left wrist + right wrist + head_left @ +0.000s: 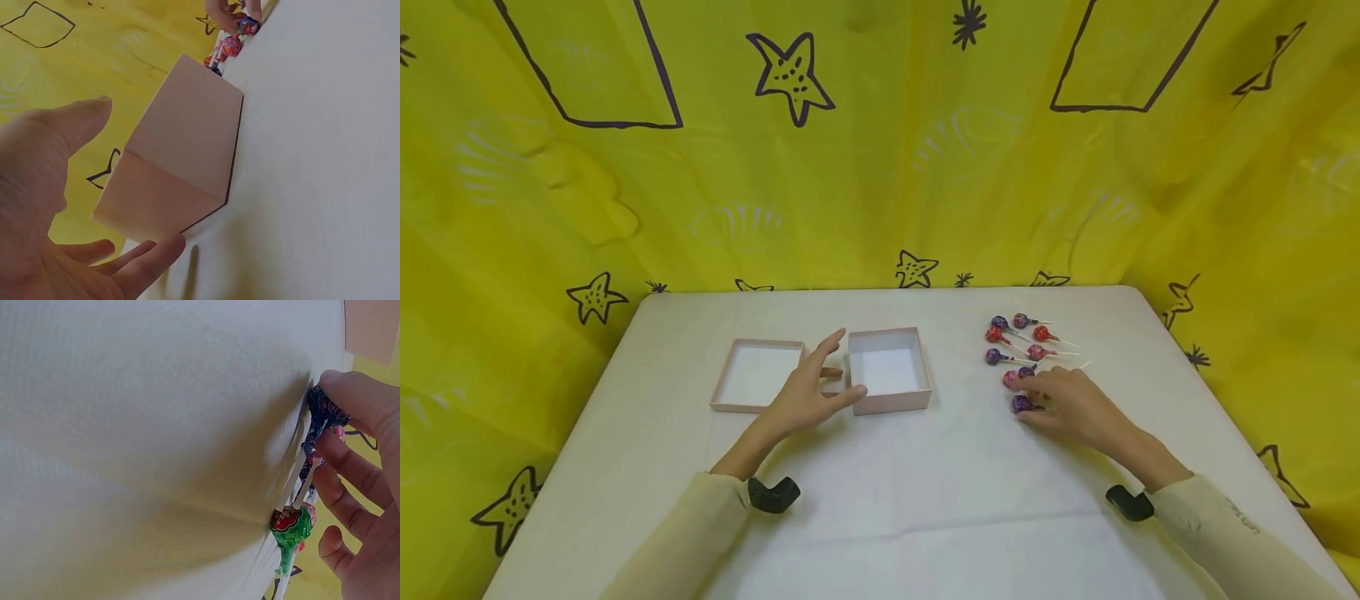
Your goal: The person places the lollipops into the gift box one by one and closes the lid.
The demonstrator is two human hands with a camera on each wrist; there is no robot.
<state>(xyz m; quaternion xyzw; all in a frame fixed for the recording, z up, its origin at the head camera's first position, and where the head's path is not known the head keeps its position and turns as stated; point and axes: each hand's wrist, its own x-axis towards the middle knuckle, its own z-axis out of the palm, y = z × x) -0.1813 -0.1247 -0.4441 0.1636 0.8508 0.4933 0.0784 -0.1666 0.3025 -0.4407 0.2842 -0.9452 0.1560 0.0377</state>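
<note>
My right hand (1070, 406) reaches into a group of wrapped lollipops on the right of the table. Its thumb and fingers pinch the head of a purple lollipop (325, 409), which lies at the near end of the group. A green lollipop (291, 528) lies by the lower fingers in the right wrist view. On the left, my left hand (805, 400) is spread, thumb and fingers apart, at the left side of an open pink box (891, 403) with a white inside. In the left wrist view its fingertips are right at the box's lower edge.
A shallow pink-rimmed lid (752, 379), inside facing up, lies left of the box, partly behind my left hand. Red lollipops (1042, 334) and several purple and pink ones lie beyond my right hand. A yellow patterned curtain (865, 183) surrounds the white-covered table (925, 492).
</note>
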